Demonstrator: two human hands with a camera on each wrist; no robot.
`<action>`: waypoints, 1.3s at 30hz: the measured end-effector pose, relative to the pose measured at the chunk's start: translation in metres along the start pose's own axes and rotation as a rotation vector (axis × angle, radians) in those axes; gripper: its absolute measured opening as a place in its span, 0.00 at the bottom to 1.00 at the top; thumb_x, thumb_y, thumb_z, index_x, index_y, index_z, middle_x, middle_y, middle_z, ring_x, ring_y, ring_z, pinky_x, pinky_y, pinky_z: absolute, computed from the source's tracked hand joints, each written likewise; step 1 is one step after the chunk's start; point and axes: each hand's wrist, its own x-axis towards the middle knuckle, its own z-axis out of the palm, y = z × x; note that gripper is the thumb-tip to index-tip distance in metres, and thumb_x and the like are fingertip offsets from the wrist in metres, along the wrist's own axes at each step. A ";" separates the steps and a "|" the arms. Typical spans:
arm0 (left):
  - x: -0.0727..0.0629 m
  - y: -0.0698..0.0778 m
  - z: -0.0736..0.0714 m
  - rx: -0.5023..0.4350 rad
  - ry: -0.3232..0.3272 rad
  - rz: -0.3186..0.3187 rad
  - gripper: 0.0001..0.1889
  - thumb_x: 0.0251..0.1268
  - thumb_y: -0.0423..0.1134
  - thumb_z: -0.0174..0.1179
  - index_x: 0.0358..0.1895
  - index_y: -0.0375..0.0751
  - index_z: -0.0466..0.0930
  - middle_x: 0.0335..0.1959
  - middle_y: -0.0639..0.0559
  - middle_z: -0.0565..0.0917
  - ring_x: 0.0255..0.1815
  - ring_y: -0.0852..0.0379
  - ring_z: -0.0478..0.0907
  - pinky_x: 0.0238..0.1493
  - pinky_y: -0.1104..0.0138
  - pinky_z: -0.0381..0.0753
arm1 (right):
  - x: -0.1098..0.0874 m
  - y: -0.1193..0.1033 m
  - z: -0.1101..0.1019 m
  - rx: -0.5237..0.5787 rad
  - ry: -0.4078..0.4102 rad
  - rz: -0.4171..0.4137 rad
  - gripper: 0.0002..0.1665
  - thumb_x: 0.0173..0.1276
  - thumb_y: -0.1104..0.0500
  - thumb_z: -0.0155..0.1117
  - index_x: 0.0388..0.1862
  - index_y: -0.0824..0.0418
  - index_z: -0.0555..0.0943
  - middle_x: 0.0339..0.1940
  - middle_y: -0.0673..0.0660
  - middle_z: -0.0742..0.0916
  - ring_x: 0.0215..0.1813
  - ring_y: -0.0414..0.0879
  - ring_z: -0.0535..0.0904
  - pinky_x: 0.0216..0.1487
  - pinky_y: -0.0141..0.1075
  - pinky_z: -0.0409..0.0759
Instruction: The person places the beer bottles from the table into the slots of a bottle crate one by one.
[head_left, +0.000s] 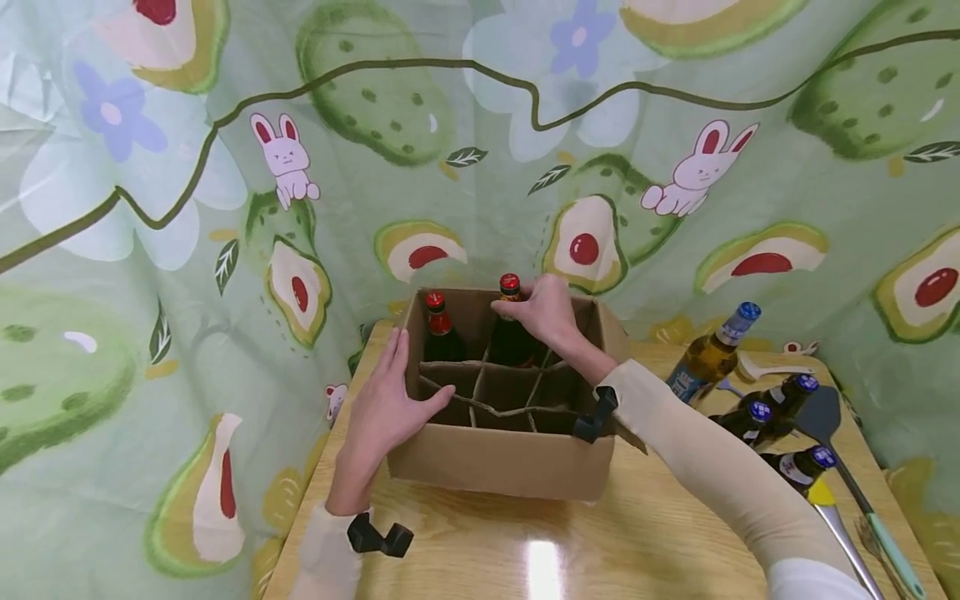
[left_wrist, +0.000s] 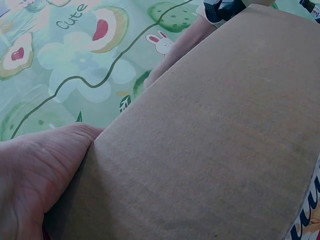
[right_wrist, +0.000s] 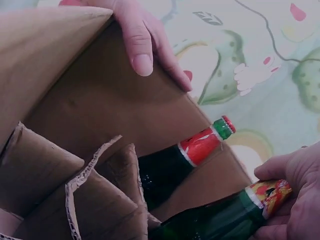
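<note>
A cardboard box (head_left: 501,462) with cardboard dividers (head_left: 495,410) stands on the table. My left hand (head_left: 387,400) rests on its left wall, thumb over the near corner and fingers straight along the outside. My right hand (head_left: 551,312) grips the neck of a green bottle (right_wrist: 215,220) with a red cap and a yellow-red neck label, low in a back-row compartment. In the back left compartment stands another green bottle (right_wrist: 167,167) with a red neck label and red cap. The box's near wall (left_wrist: 200,130) fills most of the left wrist view.
Right of the box stands an amber bottle (head_left: 705,362) with a blue cap. Several dark blue-capped bottles (head_left: 802,467) are beside it. A spatula (head_left: 855,479), a brush (head_left: 825,496), a fork (head_left: 873,542) and a pale ladle (head_left: 765,369) lie at the table's right side. A patterned curtain (head_left: 480,200) hangs behind.
</note>
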 end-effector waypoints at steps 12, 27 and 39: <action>0.000 0.001 0.000 0.007 0.000 -0.002 0.61 0.62 0.72 0.63 0.87 0.49 0.38 0.88 0.49 0.42 0.83 0.35 0.55 0.74 0.38 0.66 | 0.002 0.014 0.010 -0.014 -0.073 0.063 0.21 0.62 0.53 0.82 0.18 0.66 0.87 0.08 0.47 0.72 0.13 0.41 0.60 0.18 0.34 0.54; -0.001 0.001 0.001 0.001 -0.014 -0.014 0.61 0.62 0.72 0.63 0.87 0.49 0.37 0.88 0.50 0.40 0.83 0.33 0.53 0.75 0.36 0.63 | 0.003 0.017 0.011 -0.016 -0.139 0.179 0.22 0.59 0.54 0.84 0.16 0.63 0.83 0.10 0.48 0.68 0.14 0.41 0.61 0.18 0.34 0.57; -0.001 0.001 0.001 -0.011 -0.011 -0.004 0.61 0.62 0.71 0.64 0.87 0.48 0.38 0.88 0.49 0.41 0.84 0.35 0.52 0.75 0.38 0.64 | 0.003 0.017 0.002 -0.002 -0.208 0.103 0.25 0.65 0.52 0.79 0.16 0.59 0.75 0.14 0.48 0.67 0.17 0.43 0.61 0.22 0.36 0.60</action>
